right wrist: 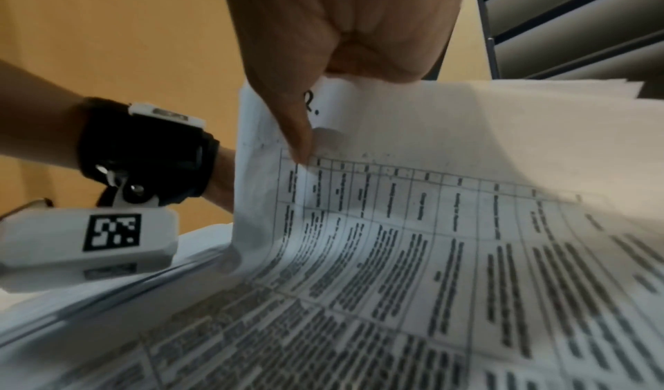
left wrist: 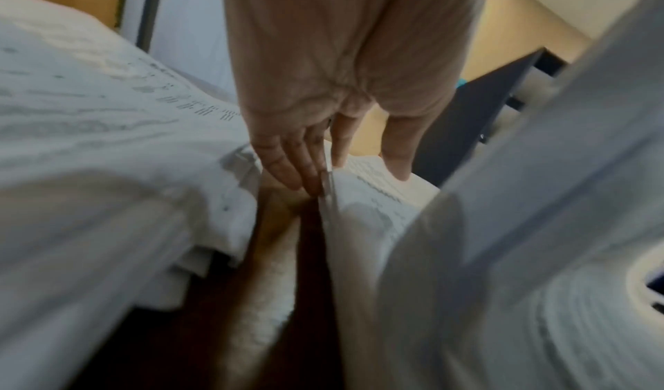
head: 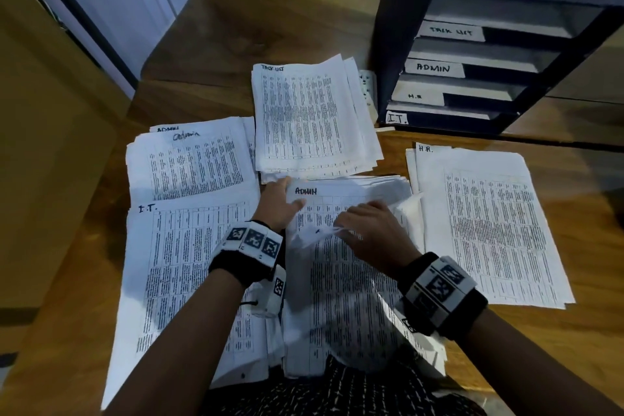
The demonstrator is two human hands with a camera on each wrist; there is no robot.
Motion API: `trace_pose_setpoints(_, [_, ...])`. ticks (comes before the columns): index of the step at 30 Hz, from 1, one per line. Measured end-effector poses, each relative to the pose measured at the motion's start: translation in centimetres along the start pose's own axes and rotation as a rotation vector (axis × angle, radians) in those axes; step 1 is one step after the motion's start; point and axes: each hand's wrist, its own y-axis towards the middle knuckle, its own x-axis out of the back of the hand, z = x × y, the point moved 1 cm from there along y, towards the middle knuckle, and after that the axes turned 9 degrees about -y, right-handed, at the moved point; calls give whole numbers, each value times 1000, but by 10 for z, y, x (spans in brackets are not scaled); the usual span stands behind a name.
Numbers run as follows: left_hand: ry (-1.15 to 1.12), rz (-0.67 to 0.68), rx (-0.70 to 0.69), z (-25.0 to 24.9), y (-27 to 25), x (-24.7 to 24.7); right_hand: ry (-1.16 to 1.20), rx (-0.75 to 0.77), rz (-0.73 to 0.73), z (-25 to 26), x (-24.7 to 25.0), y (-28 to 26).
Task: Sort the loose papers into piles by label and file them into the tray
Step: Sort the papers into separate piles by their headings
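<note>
Left hand (head: 277, 204): lay lower centre, fingers straight, thumb pressed on the unsorted stack (head: 351, 297) topped "ADMIN".
Right hand (head: 374, 230): pinched a lifted sheet (right wrist: 413, 197) between thumb and fingers.
Sorted piles: Admin pile (head: 192, 162) centre left; H.R. pile (head: 489, 230) right.
Tray (head: 499, 54): upper right, labelled slots.

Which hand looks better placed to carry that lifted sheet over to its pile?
Likely the right hand: it already pinches the lifted sheet. The left hand lies open at the unsorted stack's edge.
</note>
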Motion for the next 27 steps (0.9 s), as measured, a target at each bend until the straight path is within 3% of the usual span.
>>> trace_pose_setpoints(2, [129,20,13,-2,-1,-2,-27,35,13,0,2,1])
trace_pose_setpoints(4, [136,-19,-79,-15,-9,0,-36,-2,19,-2,13,5])
trace_pose_setpoints(7, [-462,151,-151,-44,-33,1,-50,-190,25,-19,37,19])
trace_pose_setpoints(9, [-664,168,-213,-57,-45,-4,-72,-283,-101,-32,59,31])
trace_pose_setpoints(14, [-337,-120,-362,-72,-44,-16,94,-514,-329,-51,111,44])
trace_pose_setpoints(16, [-311,-213,-315,-88,-43,-13,123,-634,-527,-63,118,31])
trace_pose_setpoints(18, [-375,-244,-256,-103,-43,-8,229,-827,-594,-78,111,11])
trace_pose_setpoints(20, [-535,-221,-218,-117,-39,-9,537,-973,-512,-91,98,-12])
trace_pose_setpoints(23, [-664,-133,-147,-143,-34,-26,970,-1003,-325,-107,83,-44])
trace_pose_setpoints(27, [-631,-40,-68,-158,-10,-78,887,-1147,-438,-144,81,-84])
